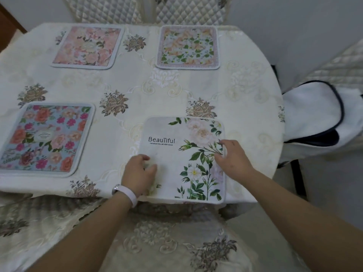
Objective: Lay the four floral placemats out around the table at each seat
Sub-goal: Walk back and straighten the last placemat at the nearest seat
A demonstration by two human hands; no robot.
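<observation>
While both hands rested on white "Beautiful" placemat (182, 160) at near tabletop (137, 85) edge, three others lay placed: pink (86, 47), leaf-print (187, 47), blue rose (46, 138). Left hand (137, 173) and right hand (231, 158) lay loose, clasping nothing; task apparently near complete.

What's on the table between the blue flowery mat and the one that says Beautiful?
No object: in the head view, only tablecloth lies between the blue mat and the Beautiful mat, with an embroidered flower just beyond the gap.

4 floral placemats (184, 160) flat, one per seat
</observation>
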